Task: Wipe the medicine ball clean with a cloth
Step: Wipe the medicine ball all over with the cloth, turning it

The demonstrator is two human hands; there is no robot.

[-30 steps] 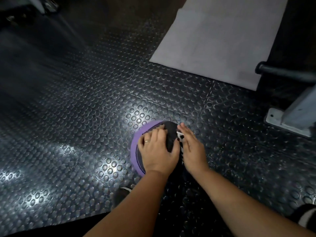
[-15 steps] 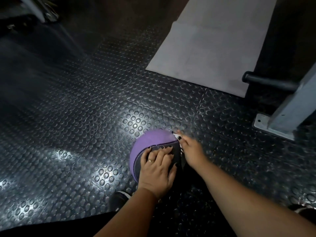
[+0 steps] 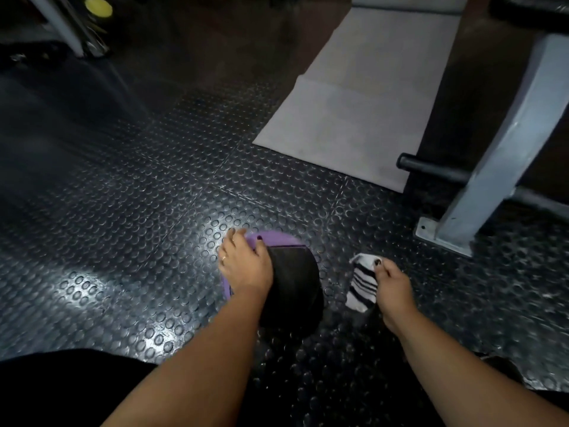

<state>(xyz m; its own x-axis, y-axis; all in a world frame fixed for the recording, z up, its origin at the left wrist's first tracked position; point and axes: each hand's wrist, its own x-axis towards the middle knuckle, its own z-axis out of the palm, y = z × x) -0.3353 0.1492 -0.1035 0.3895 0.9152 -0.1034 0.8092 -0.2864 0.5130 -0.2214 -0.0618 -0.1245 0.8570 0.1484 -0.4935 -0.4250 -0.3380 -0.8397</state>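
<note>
I recorded the medicine ball (image 3: 289, 272) resting on the studded rubber floor (image 3: 129, 211), low in the middle of the head view, well short of the grey mat (image 3: 354, 103) and well apart from the grey steel post (image 3: 492, 149) bolted down at the right. The left grip (image 3: 243, 266) was spread, with palm and fingers laid over the ball's upper left side, a ring showing on one finger. The right grip (image 3: 394, 285) was off the ball, just beside its right flank, pinching the top of a black-and-white striped cloth (image 3: 361, 285), which hung limp toward the floor. In my judgement the ball was heavy and firm, with no handle, and being round it was liable to roll on the studs if pushed from one side only. I judged the sound hold to be a broad palm on the crown or the flank opposite the wiping stroke, as the left grip was placed. The cloth was light and soft and would bunch, so it was better wadded under the fingers than held by one corner. How clean the hidden underside was, I could not tell.
</note>
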